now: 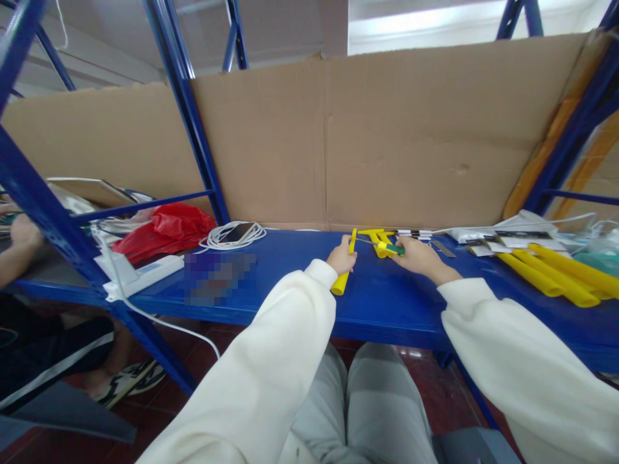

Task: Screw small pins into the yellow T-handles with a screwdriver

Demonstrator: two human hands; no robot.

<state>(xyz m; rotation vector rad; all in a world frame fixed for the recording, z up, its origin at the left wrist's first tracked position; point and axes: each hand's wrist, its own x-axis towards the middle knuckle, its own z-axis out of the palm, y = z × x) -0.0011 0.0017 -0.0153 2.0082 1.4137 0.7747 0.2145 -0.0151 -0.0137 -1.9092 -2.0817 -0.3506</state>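
Note:
My left hand (341,256) is closed around a yellow tube-like handle (340,284), held tilted over the blue tabletop (290,277). In my right hand (420,258) is a screwdriver (389,248) with a yellow and green grip. Its thin shaft points left toward the upper part of the yellow handle; whether the tip touches it is too small to tell. Just behind the screwdriver lie more yellow parts (371,232), partly hidden by it. Near my right hand are black-and-white strips (411,233) and a flat grey metal piece (443,249).
Several yellow tubes (551,277) and white packets (512,233) lie at the right. To the left are a coiled white cable (211,241), a phone (238,232), a red bag (167,229) and a power strip (157,270). Cardboard (387,142) stands behind. Another person's hand (25,233) shows far left.

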